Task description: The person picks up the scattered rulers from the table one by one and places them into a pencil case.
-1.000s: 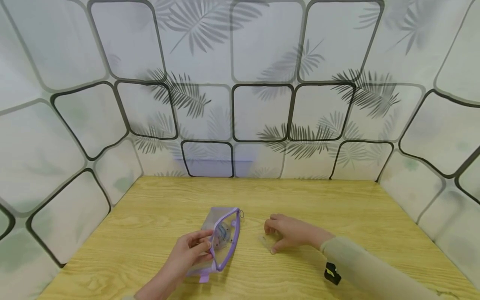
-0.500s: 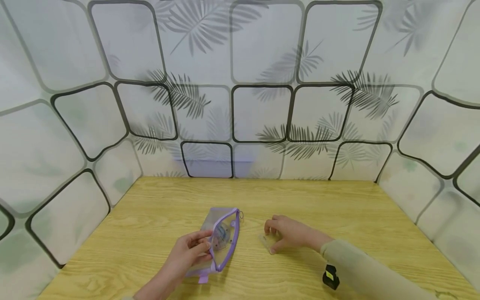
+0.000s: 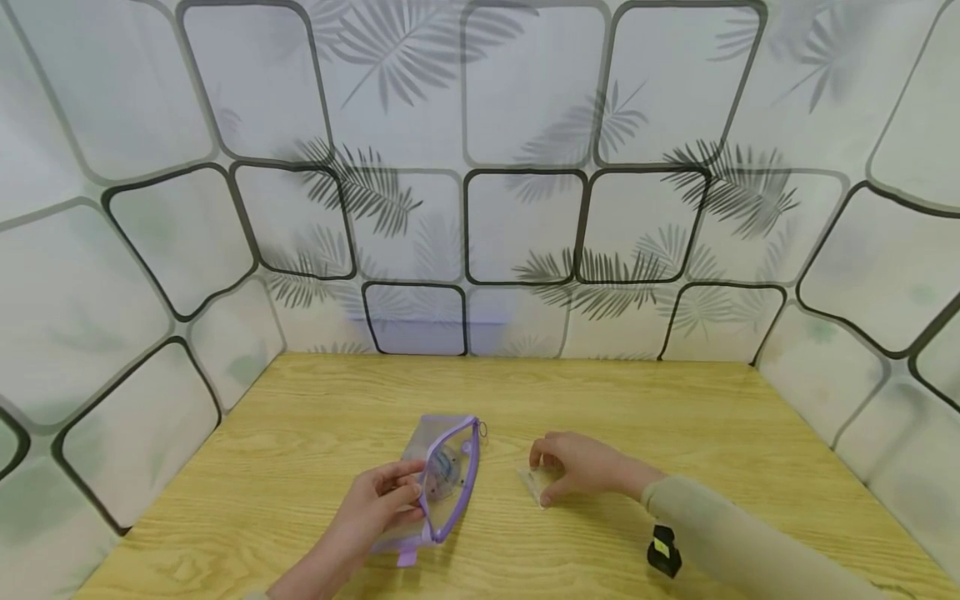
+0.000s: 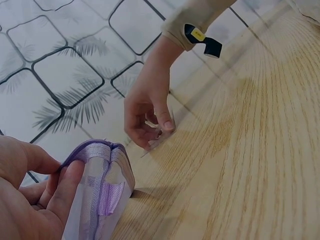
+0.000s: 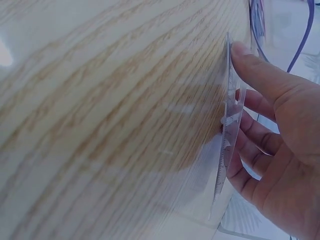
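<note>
A see-through pencil pouch (image 3: pixel 455 510) with purple trim lies on the table, its zip mouth spread apart. My left hand (image 3: pixel 384 502) pinches the pouch's near rim between thumb and fingers, plainly seen in the left wrist view. Inside the pouch are clear and bluish items (image 3: pixel 444 472), hard to make out. To the right, my right hand (image 3: pixel 581 468) holds a clear plastic ruler (image 5: pixel 226 135) with graduated edge marks between thumb and fingers. The ruler is tilted close to the tabletop, and being nearly edge-on, its full outline cannot be told.
The wood-grain table (image 3: pixel 630 396) runs back to a patterned cloth wall (image 3: pixel 525 225), which also closes in both sides. A small black device with a yellow label (image 3: pixel 663 550) sits at the right sleeve. A metal ring (image 3: pixel 483 429) hangs from the zip's far end.
The ruler has tilted very slightly in my right hand. Both hands and the pouch stay practically where they were.
</note>
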`<state>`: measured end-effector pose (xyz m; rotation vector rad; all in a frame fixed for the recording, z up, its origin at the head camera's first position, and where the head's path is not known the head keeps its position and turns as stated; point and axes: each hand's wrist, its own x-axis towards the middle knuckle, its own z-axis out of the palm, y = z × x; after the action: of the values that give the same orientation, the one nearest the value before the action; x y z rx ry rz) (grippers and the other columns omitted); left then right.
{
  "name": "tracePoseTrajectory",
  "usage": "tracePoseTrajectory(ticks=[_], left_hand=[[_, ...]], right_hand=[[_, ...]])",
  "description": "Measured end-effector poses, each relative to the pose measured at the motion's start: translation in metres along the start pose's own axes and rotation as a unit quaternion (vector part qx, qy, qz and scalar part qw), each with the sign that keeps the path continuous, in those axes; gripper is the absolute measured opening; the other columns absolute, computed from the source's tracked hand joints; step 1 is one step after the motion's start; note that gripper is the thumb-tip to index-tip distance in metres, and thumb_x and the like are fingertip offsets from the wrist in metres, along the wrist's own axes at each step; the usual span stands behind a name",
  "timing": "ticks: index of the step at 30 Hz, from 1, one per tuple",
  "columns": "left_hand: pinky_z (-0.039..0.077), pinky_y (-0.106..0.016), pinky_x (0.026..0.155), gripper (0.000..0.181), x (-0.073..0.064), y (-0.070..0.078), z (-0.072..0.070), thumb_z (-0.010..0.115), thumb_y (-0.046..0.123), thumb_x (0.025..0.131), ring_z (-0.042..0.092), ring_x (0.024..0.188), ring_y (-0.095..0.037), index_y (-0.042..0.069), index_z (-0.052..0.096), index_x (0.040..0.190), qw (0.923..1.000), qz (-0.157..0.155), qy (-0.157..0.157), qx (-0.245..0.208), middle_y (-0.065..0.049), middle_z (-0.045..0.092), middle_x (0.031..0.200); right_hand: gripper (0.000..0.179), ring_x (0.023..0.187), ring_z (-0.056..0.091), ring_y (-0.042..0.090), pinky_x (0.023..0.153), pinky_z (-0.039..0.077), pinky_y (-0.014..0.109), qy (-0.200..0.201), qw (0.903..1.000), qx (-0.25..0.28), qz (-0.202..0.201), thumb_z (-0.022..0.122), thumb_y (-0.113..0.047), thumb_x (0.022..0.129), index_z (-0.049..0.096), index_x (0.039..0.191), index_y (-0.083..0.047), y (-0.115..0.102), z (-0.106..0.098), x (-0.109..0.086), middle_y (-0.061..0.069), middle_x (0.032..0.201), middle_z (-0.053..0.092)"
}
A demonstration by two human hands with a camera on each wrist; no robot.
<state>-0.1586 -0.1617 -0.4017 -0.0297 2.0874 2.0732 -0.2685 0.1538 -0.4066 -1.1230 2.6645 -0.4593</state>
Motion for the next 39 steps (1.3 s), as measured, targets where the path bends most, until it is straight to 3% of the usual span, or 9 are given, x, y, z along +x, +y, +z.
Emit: tracePoseTrajectory(ticks=[7,17,28,39], left_hand=[[0.06,-0.019,0.076,0.051,-0.001,0.0,0.0,0.057,0.006,0.096,0.058,0.087,-0.01,-0.013,0.043,0.141,1.0,0.002,0.001,0.002,0.002,0.056,0.093],[0.06,-0.019,0.075,0.05,-0.002,-0.001,0.0,0.057,0.007,0.097,0.058,0.086,-0.011,-0.012,0.044,0.141,0.9999,-0.007,0.01,0.008,0.001,0.056,0.095],[0.061,-0.021,0.074,0.049,-0.002,0.0,0.001,0.057,0.006,0.097,0.059,0.085,-0.012,-0.011,0.045,0.14,0.9997,-0.013,0.018,0.011,-0.001,0.056,0.095],[0.061,-0.02,0.074,0.049,-0.002,0.001,0.001,0.058,0.006,0.096,0.058,0.085,-0.011,-0.011,0.045,0.14,0.9997,-0.012,0.018,0.008,0.0,0.056,0.094]], right_hand=[[0.032,0.075,0.048,0.007,0.065,0.042,0.02,0.007,0.9998,0.015,-0.008,0.081,-0.032,0.081,0.065,0.103,-0.014,0.0,0.0,-0.001,-0.004,0.086,0.058],[0.012,0.07,0.05,-0.003,0.062,0.047,0.016,0.013,0.9973,0.066,-0.028,0.074,-0.022,0.088,0.072,0.097,-0.014,0.007,0.0,-0.003,-0.009,0.081,0.063],[0.008,0.071,0.055,-0.001,0.064,0.05,0.018,-0.001,0.9913,0.129,-0.029,0.07,-0.02,0.092,0.071,0.097,-0.014,0.01,-0.002,-0.007,-0.007,0.082,0.066],[0.01,0.064,0.056,0.001,0.056,0.05,0.018,0.011,0.9837,0.166,-0.069,0.067,-0.019,0.094,0.069,0.101,-0.012,0.007,-0.005,-0.011,0.002,0.077,0.069]])
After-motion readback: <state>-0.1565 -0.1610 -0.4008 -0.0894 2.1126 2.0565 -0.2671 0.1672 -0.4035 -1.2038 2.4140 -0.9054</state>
